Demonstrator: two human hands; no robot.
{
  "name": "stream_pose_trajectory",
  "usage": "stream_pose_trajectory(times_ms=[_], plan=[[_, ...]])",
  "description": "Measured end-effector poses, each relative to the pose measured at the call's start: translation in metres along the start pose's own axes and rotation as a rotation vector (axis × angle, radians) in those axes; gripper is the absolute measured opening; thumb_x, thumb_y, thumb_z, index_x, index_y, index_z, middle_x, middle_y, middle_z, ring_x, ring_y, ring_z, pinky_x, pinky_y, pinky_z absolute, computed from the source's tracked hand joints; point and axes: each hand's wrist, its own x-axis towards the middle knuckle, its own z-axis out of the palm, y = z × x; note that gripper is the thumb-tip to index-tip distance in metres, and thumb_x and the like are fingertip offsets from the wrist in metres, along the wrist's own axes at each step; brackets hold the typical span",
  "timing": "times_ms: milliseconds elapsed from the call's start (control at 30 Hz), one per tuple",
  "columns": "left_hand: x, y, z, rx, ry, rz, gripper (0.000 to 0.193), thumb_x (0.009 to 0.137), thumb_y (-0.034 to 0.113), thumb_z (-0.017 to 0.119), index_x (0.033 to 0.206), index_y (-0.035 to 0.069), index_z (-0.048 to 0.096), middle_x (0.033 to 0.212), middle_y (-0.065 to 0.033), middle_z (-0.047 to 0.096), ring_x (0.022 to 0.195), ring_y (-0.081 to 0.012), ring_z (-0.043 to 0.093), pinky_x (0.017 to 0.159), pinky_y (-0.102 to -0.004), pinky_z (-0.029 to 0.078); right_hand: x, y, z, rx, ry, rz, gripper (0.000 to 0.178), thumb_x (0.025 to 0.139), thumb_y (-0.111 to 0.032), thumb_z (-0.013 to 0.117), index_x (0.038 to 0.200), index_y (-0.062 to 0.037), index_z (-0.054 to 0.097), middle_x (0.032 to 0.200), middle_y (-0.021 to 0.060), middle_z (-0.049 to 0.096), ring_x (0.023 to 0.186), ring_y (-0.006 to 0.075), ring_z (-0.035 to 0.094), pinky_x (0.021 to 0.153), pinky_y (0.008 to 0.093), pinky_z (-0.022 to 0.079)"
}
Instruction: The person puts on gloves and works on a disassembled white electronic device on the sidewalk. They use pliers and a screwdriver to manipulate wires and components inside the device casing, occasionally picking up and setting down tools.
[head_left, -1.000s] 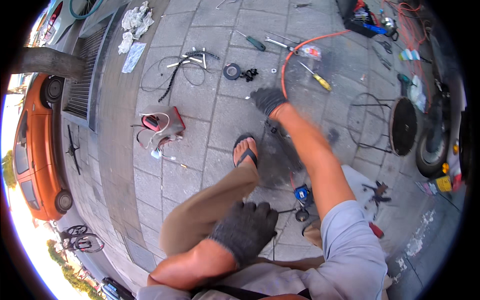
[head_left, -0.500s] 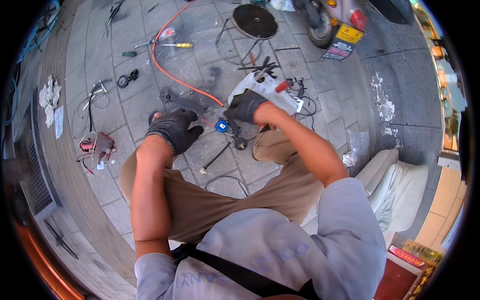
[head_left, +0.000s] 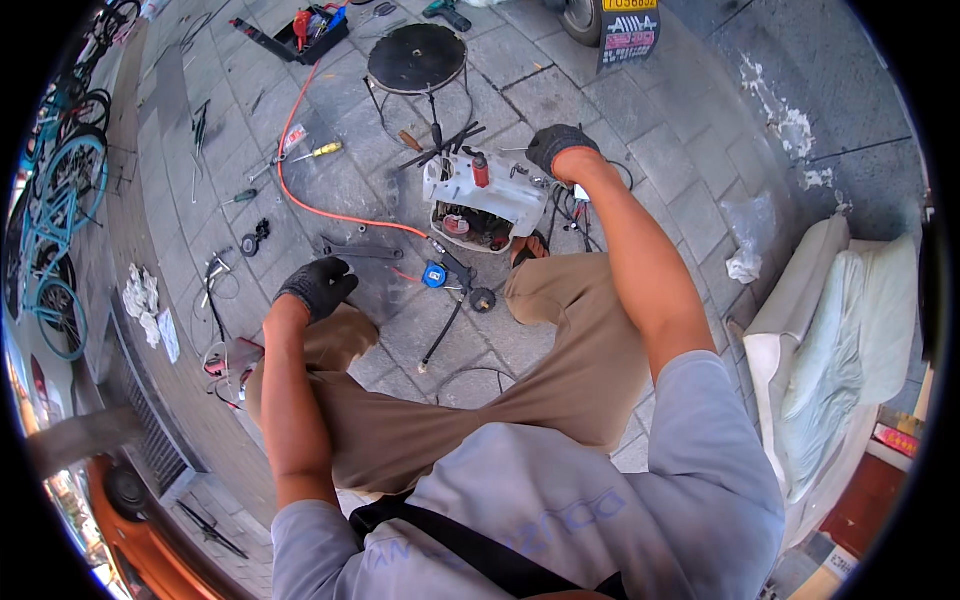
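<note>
Note the grey casing [head_left: 512, 190] just to the lower left of the right hand [head_left: 562, 150], lying roughly crosswise, farther from the left hand [head_left: 318, 287], with fingers curled on both, any grip impossible to tell.

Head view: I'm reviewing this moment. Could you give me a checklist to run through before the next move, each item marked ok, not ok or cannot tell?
1. Both hands gloved: ok, dark gloves on the left hand and right hand.
2. Left hand apart from the white housing: ok, there is paving between them.
3. Right hand's grip: cannot tell, its fingers are mostly hidden.
4. Opening of the housing visible: ok, dark parts show inside.
5. Paving in front of the person clear: not ok, the blue gauge lies there.
6. Yellow-handled screwdriver away from both hands: ok, it lies on the paving.
</note>
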Motion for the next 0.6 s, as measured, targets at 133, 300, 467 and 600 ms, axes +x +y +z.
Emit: stream_pose_trajectory(times_ms=[133,300,467,600], plan=[[0.015,0.012,-0.004,0.005,-0.055,-0.018,0.054,0.095,0.041,0.066,0.132,0.001,0.066,0.13,-0.0221,0.068,0.119,-0.0358,0.067,0.103,-0.0413,0.052,0.002,-0.006,-0.012,0.036,-0.024,-0.004,0.035,0.088,-0.018,0.054,0.111,-0.0032,0.077,0.12,0.0247,0.069,0.109,0.04,0.071,0.092,0.0471,0.055],[0.026,0.028,-0.01,0.098,-0.069,-0.006,0.056,0.096,0.042,0.065,0.133,0.0,0.065,0.133,-0.021,0.067,0.121,-0.0355,0.066,0.104,-0.0411,0.051,-0.015,-0.027,-0.029,-0.069,-0.08,0.05,0.031,0.087,-0.015,0.059,0.11,-0.0061,0.078,0.117,0.0217,0.072,0.109,0.0374,0.072,0.091,0.0461,0.057],[0.029,0.035,-0.009,0.072,-0.049,0.047,0.057,0.094,0.043,0.067,0.134,0.002,0.065,0.131,-0.0208,0.069,0.117,-0.0341,0.069,0.101,-0.0407,0.053,-0.015,-0.063,-0.032,-0.141,-0.048,0.013,0.031,0.085,-0.008,0.062,0.111,-0.0063,0.078,0.119,0.0219,0.072,0.108,0.0353,0.073,0.088,0.0456,0.059],[0.028,0.035,-0.007,0.107,-0.042,0.051,0.057,0.094,0.043,0.066,0.133,0.002,0.065,0.129,-0.0214,0.07,0.115,-0.0342,0.069,0.099,-0.0411,0.053,-0.002,-0.082,-0.029,-0.161,-0.108,-0.059,0.031,0.084,-0.009,0.064,0.112,-0.0063,0.078,0.12,0.0213,0.072,0.109,0.035,0.073,0.089,0.0465,0.059]])
